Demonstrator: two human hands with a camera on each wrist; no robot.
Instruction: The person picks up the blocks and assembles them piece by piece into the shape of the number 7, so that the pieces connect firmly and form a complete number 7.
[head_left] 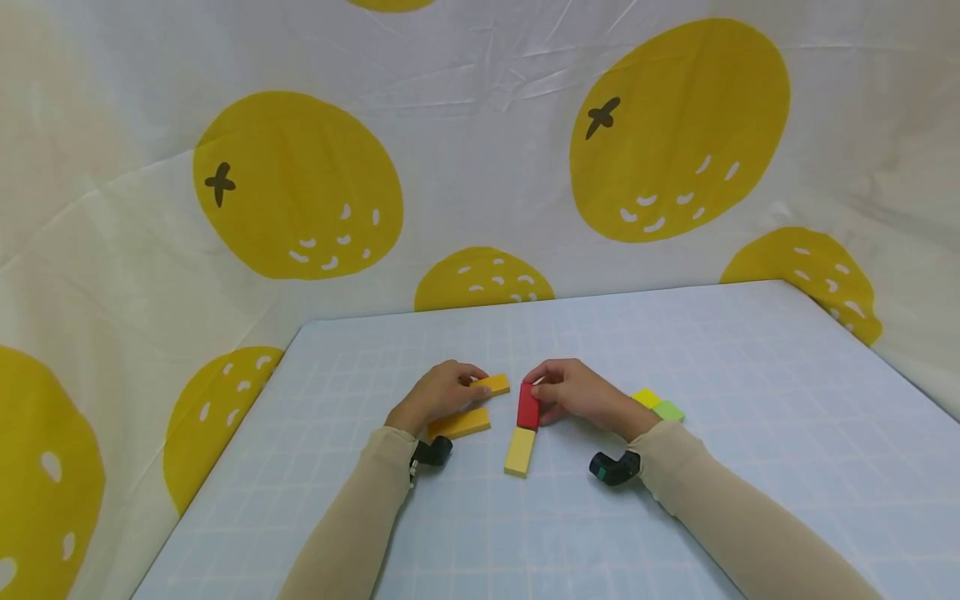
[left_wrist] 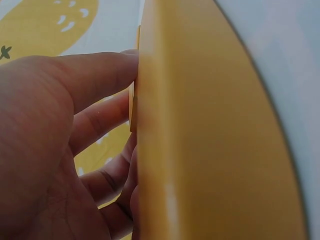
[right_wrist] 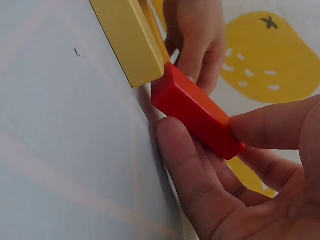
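My right hand [head_left: 581, 392] pinches a red block [head_left: 528, 406] between thumb and fingers. In the right wrist view the red block [right_wrist: 197, 117] looks tilted, its near end right by a pale yellow block [right_wrist: 131, 47]. From the head, the pale yellow block [head_left: 520, 452] lies on the table just in front of it, the two roughly in line. To the left, my left hand [head_left: 441, 390] holds an orange block [head_left: 495, 384] by its left end. A second orange block [head_left: 461, 423] lies below that hand; its large face [left_wrist: 215, 125] hides much of the left wrist view.
Beside my right wrist lie a bright yellow block [head_left: 645, 397] and a light green block [head_left: 669, 411], partly covered by the arm. The pale checked table [head_left: 480, 533] ends at a white curtain [head_left: 480, 150] printed with yellow fruit.
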